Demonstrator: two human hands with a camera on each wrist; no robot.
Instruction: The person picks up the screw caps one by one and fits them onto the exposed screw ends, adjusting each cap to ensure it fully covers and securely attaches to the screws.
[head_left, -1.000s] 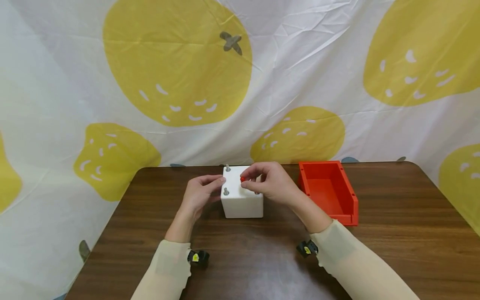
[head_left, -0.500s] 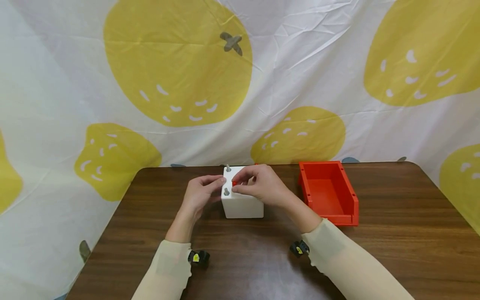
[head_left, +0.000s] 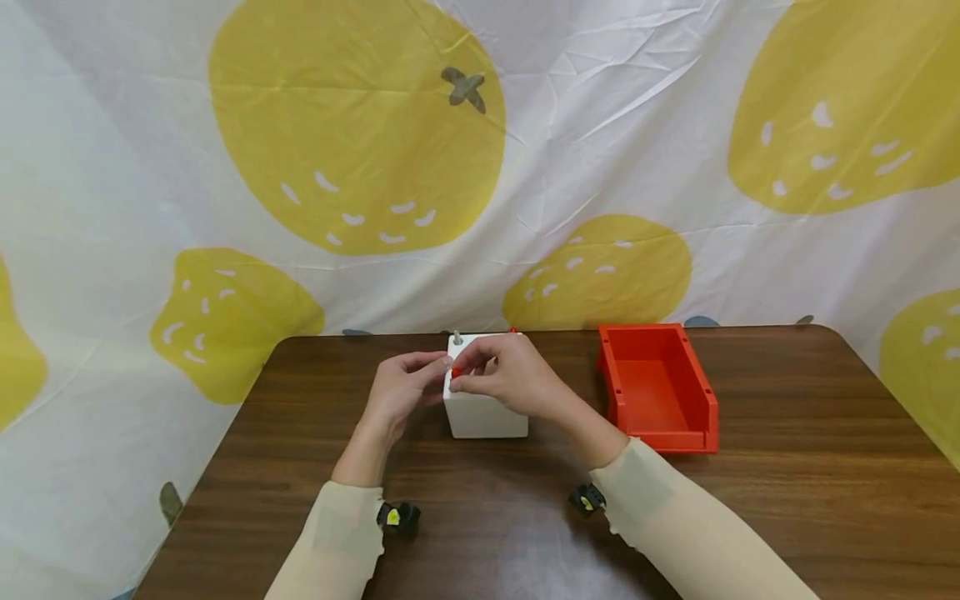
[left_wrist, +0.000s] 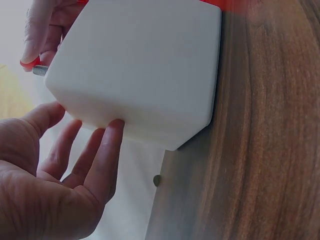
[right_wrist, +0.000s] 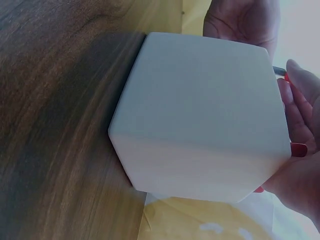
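Observation:
A white block (head_left: 489, 417) stands on the table with threaded bolts on its top. My left hand (head_left: 401, 387) touches the block's left side, thumb near the top edge and fingertips lower down, as the left wrist view shows. Between thumb and fingers my right hand (head_left: 506, 371) pinches a small red nut (head_left: 456, 373) at the end of the front-left bolt (left_wrist: 40, 70). Its exact shape is mostly hidden by the fingers. The back-left bolt (head_left: 457, 338) is bare. Another red nut (right_wrist: 298, 149) sits at the front-right corner, and a red piece (head_left: 513, 331) shows at the back right.
To the right of the block stands a red open-fronted bin (head_left: 660, 383). The brown wooden table (head_left: 787, 500) ends at a hanging cloth (head_left: 360, 292) with yellow fruit prints, close behind the block.
My right hand has moved left and slightly toward me across the block's top, carrying the red nut to the front-left bolt. The left hand stays in place.

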